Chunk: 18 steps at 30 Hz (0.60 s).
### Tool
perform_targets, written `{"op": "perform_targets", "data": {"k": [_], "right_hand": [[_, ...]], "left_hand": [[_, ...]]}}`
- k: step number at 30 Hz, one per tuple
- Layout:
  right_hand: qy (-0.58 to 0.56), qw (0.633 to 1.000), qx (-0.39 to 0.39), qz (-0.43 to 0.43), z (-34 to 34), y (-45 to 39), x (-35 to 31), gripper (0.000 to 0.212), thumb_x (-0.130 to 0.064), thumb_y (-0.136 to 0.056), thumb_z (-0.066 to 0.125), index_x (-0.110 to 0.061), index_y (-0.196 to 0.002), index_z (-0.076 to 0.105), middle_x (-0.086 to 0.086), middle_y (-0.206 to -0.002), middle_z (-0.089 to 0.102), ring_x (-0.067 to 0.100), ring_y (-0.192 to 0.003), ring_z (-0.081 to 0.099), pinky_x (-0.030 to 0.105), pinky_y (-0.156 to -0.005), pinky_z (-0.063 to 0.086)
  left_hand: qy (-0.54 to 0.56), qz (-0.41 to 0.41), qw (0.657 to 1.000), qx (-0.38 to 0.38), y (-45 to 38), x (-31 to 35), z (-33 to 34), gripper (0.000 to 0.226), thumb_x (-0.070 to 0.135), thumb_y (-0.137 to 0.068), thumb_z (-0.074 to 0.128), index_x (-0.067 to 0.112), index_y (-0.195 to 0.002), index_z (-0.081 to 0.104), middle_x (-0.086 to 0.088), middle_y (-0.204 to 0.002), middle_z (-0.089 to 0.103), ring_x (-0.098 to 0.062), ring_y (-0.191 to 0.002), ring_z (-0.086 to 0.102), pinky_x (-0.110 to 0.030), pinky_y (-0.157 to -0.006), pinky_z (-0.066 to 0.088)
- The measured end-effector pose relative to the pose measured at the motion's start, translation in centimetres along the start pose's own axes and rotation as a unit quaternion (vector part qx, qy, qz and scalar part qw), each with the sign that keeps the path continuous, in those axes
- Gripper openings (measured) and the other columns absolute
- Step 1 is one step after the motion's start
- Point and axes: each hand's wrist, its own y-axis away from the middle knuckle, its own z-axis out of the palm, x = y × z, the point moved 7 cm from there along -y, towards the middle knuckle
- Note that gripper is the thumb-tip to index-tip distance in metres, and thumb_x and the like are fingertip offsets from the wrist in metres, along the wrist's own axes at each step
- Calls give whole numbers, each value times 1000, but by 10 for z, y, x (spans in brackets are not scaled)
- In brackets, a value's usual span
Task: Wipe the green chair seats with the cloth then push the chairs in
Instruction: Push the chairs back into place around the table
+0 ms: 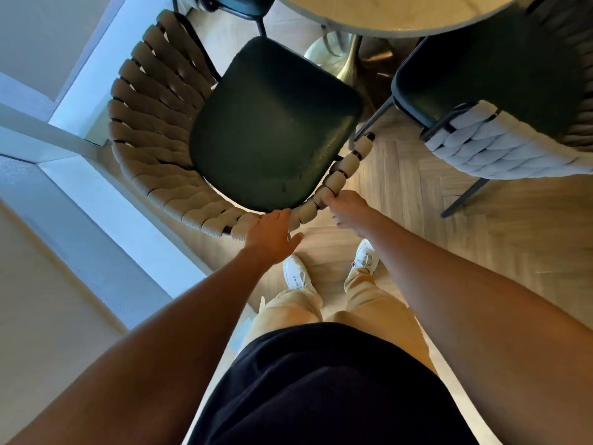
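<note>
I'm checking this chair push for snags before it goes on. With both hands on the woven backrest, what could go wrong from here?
1. The chair sits angled to the round table, so pushed straight its seat may hit the brass pedestal.
2. The neighbouring chair stands close on the right; frames could catch.
3. The left hand lies flat while the right hand grips, so the chair may twist.

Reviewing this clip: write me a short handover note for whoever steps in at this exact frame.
Left hand rests on the woven backrest of the near green chair; right hand grips the same rim further right. No cloth in view, so I cannot tell if the seat is wiped. This chair stands out from the round table; the second chair sits partly under it. Left: push this chair in.
</note>
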Motion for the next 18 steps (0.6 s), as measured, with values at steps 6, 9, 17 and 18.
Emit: {"op": "perform_targets", "data": {"k": [6,9,17,18], "right_hand": [[162,984,34,-67,-40,39,-11,39,-35,-105,45,-7,-129,57,15,-127,61,30,-117,57,40,-96,46],[192,978,49,-70,-63,48,-1,42,-35,-104,47,-9,-136,52,14,-136,57,29,-121,55,37,-96,45],[179,974,121,-61,-154,54,34,54,-39,-100,49,-19,-149,38,11,-143,51,28,-117,57,34,-83,46],[178,974,126,-62,-166,52,38,55,-38,-100,49,-19,-150,37,12,-143,50,28,-118,56,33,-82,44]], "left_hand": [[8,15,1000,-26,-18,29,-22,56,66,-91,57,28,-131,57,3,-121,67,-19,-100,65,-42,-87,58],[4,30,999,-28,-35,48,-33,51,71,-89,52,32,-121,59,7,-108,69,-15,-88,65,-42,-81,60],[-66,135,989,-5,-71,130,-64,39,58,-95,57,27,-118,60,2,-108,67,-17,-87,64,-40,-85,59],[-70,146,987,-2,-77,142,-67,41,57,-95,58,25,-121,59,0,-111,67,-18,-92,64,-41,-89,57]]}}
